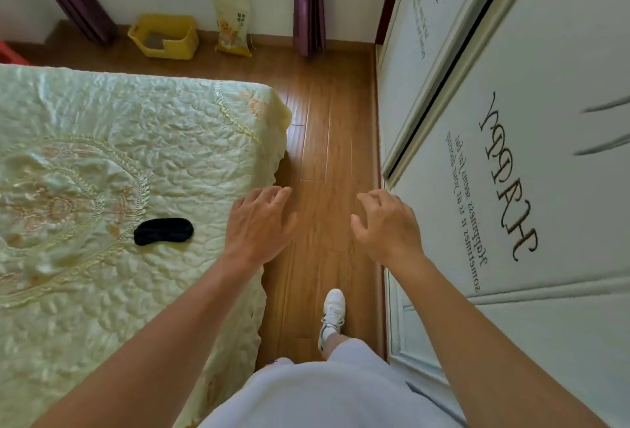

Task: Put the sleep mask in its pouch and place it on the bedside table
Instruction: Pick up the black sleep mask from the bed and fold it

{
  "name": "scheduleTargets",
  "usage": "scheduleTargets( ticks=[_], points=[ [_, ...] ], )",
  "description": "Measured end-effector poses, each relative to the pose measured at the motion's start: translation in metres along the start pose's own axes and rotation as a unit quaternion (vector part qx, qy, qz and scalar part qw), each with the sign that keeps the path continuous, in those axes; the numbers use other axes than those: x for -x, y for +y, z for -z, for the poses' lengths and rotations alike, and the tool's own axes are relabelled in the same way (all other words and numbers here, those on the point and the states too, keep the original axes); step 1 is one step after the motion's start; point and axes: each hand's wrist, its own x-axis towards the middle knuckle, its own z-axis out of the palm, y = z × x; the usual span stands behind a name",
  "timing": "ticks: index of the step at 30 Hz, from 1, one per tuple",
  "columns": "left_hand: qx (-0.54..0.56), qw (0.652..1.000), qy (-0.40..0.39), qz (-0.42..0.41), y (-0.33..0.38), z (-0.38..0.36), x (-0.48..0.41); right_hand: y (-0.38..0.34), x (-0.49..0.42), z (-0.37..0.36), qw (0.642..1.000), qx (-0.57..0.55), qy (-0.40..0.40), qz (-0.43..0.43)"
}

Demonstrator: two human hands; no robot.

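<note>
A black sleep mask [163, 231], soft-looking and bean-shaped with rounded ends, lies flat on the bed [102, 161] at centre-left of the frame. The bed wears a pale yellow-green quilted satin cover, glossy and puckered, with embroidered scalloped rings and faded orange flowers.

The left hand [260, 223] hovers palm down over the bed's right edge, fingers loosely spread, its grip released and empty; the mask lies just to the left of it, near but apart. The right hand [387, 224] is held out over the floor at centre-right, fingers curled slightly, also released and holding nothing, well apart from the mask.

Between bed and wardrobe runs a floor [327, 141] of warm brown wood planks. The sliding wardrobe doors [545, 189] fill the right of the frame, white and smooth, printed with dark script lettering. At the upper left a yellow plastic bin [165, 37] and a pale yellow printed bag [232, 23] stand against the white wall, with dark purple curtains [308, 11] hanging beside them. At lower centre are light grey clothing and a white sneaker [332, 315] on the planks.
</note>
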Motion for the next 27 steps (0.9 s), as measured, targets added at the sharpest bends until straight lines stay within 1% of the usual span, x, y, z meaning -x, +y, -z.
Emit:
scheduleTargets(
  ticks=[6,10,14,20,23,27],
  points=[
    [0.017,0.993,-0.011,0.114,-0.01,0.0,-0.073,-0.006,-0.121,0.002,0.994,-0.011,-0.042,0.099],
    [0.001,0.98,-0.021,0.196,-0.037,0.005,-0.085,-0.034,-0.18,-0.007,0.982,-0.008,-0.077,0.174],
    [0.002,0.961,-0.011,0.277,-0.07,0.011,-0.085,-0.076,-0.219,-0.02,0.962,-0.008,-0.111,0.249],
    [0.019,0.92,0.027,0.391,-0.121,0.015,-0.064,-0.16,-0.26,-0.046,0.917,0.025,-0.155,0.366],
    [0.029,0.896,0.05,0.44,-0.153,0.012,-0.051,-0.208,-0.273,-0.062,0.887,0.046,-0.172,0.427],
    [0.054,0.863,0.061,0.499,-0.195,0.007,-0.034,-0.27,-0.288,-0.085,0.844,0.086,-0.181,0.498]
  ],
)
